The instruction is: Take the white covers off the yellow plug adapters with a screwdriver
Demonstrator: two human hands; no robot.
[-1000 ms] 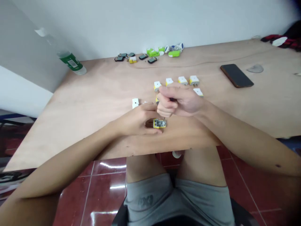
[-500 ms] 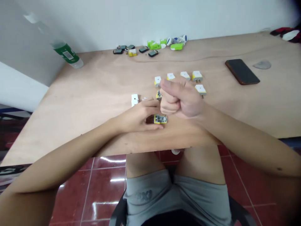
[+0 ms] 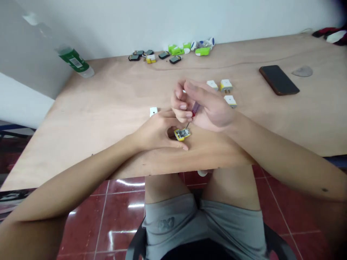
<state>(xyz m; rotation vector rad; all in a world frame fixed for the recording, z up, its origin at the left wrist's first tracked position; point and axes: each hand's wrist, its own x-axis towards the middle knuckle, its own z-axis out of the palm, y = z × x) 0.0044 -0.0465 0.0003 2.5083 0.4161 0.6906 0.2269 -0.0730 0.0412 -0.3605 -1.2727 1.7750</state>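
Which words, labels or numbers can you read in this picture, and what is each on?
Nothing reads clearly.
On the shorts: a grey mark, too blurred to read.
On the bottle: green label with a white patch, too small to read.
On the plug, screwdriver, phone: no text shows.

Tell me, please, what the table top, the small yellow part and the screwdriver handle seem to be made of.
The table top looks like bare plywood: pale, matt, faint grain. The small yellow part held by the left hand seems moulded plastic, with grey, probably metal, pieces inside. The screwdriver handle looks translucent plastic.
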